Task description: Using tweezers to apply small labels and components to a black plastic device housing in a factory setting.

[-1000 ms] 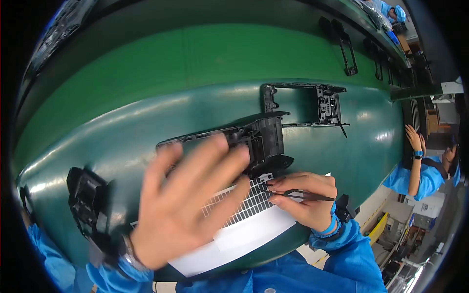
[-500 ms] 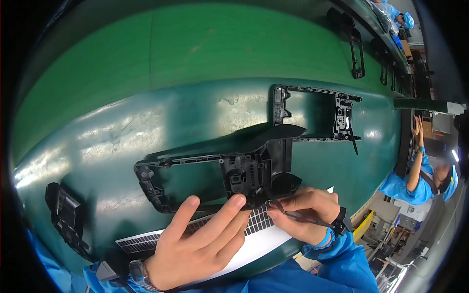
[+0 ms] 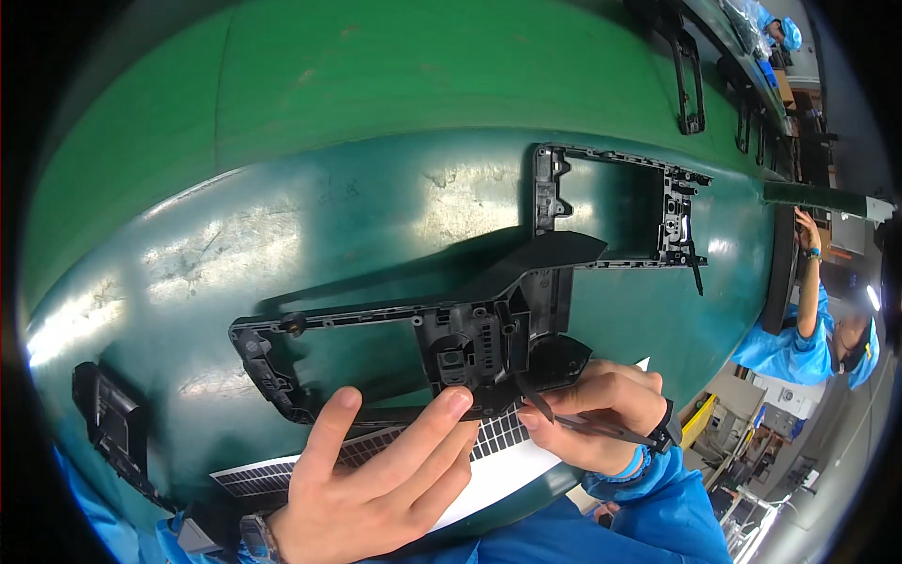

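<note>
At the near left edge of the glossy green worktable (image 3: 282,226) lies one small black plastic housing part (image 3: 111,428), well apart from the hands. Next to the right, near the table's edge, one white sheet of small dark stickers in rows (image 3: 498,465) lies flat, partly under the hands. The left hand (image 3: 376,479) rests over it with fingers spread and open — its fingertips (image 3: 458,402) touch the lower edge of the long black plastic frame part (image 3: 413,348), which lies flat across the middle of the table, just beyond the sheet. The right hand (image 3: 601,409) is closed around a thin dark pointed tool (image 3: 587,425), held like a pen, its tip beside the frame's blocky right end and above the sticker sheet. Farther right lies a second black rectangular open frame (image 3: 611,202) — two frames within reach in all. Along the far right more black parts (image 3: 691,75) lie in a row; their count cannot be told. At the right edge, another person in a blue coat (image 3: 799,329) raises an arm.
</note>
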A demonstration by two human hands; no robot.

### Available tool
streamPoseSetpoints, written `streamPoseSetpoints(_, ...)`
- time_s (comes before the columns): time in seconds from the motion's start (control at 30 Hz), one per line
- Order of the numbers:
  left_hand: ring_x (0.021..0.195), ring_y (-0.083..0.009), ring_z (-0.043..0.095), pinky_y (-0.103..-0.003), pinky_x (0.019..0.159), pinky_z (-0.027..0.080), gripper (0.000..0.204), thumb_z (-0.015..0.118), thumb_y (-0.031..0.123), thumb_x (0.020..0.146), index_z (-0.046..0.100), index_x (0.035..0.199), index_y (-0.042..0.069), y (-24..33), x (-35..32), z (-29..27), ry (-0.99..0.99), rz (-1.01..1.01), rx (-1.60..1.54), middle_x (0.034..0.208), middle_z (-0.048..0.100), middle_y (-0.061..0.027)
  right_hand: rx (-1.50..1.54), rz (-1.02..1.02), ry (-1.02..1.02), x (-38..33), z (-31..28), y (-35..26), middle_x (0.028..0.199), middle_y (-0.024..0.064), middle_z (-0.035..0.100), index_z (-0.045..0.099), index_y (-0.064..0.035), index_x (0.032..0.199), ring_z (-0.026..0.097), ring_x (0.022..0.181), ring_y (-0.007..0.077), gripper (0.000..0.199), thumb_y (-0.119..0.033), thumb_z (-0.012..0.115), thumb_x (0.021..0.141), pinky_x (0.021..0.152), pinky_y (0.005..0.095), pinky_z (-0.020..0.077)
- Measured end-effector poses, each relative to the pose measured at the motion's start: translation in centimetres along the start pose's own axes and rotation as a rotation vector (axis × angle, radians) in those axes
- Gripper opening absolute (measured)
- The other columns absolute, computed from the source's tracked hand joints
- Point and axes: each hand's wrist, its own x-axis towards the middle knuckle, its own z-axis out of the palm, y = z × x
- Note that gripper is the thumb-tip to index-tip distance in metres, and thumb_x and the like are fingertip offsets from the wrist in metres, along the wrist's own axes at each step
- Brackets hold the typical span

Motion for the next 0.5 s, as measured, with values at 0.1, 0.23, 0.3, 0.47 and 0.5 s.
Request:
streamPoseSetpoints(0.1, 0.142, -0.0185, 0.046, -0.067, 0.114, 0.027, 0.016, 0.072, 0.028, 0.089, 0.078, 0.103, 0.025, 0.23, -0.03, -0.23, -0.033, -0.030, -0.033, 0.122, 0.069, 0.0111, -0.008, -0.017, 0.002, -0.01, 0.05, -0.01, 0.082, 0.0147, 0.075, 0.071, 0.0022, 0.091, 0.075, 0.071, 0.0240, 0.028, 0.000, 0.090, 0.071, 0.063, 0.0297, 0.0588)
streamPoseSetpoints(0.23, 0.142, -0.0178, 0.045, -0.067, 0.115, 0.026, 0.017, 0.072, 0.029, 0.088, 0.079, 0.104, 0.026, 0.29, -0.08, -0.35, -0.051, -0.029, -0.023, 0.123, 0.068, 0.0118, -0.022, 0.012, -0.002, 0.08, -0.02, -0.28, 0.082, 0.0143, 0.075, 0.071, 0.0015, 0.089, 0.075, 0.071, 0.0239, 0.026, 0.000, 0.090, 0.071, 0.063, 0.0298, 0.0589)
streamPoseSetpoints(0.3, 0.143, -0.0173, 0.044, -0.068, 0.115, 0.025, 0.018, 0.073, 0.030, 0.088, 0.079, 0.105, 0.027, 0.34, -0.12, -0.35, -0.066, -0.045, -0.039, 0.123, 0.068, 0.0122, -0.013, 0.043, -0.017, 0.16, -0.05, -0.36, 0.083, 0.0141, 0.075, 0.071, 0.0011, 0.089, 0.075, 0.071, 0.0242, 0.024, 0.001, 0.089, 0.072, 0.063, 0.0300, 0.0590)
streamPoseSetpoints(0.47, 0.142, -0.0178, 0.045, -0.068, 0.115, 0.025, 0.017, 0.073, 0.029, 0.088, 0.079, 0.104, 0.026, 0.19, -0.23, -0.33, -0.049, -0.044, -0.045, 0.123, 0.068, 0.0117, 0.024, 0.058, -0.013, -0.01, -0.06, -0.19, 0.084, 0.0143, 0.075, 0.072, 0.0012, 0.089, 0.076, 0.072, 0.0250, 0.024, 0.001, 0.089, 0.073, 0.063, 0.0304, 0.0595)
streamPoseSetpoints(0.5, 0.142, -0.0180, 0.045, -0.067, 0.115, 0.025, 0.017, 0.073, 0.027, 0.088, 0.079, 0.103, 0.026, 0.13, -0.23, -0.37, -0.040, -0.039, -0.043, 0.122, 0.068, 0.0116, 0.046, 0.041, -0.013, -0.04, -0.05, -0.08, 0.084, 0.0147, 0.075, 0.071, 0.0012, 0.089, 0.076, 0.073, 0.0254, 0.024, 0.001, 0.089, 0.073, 0.064, 0.0307, 0.0598)
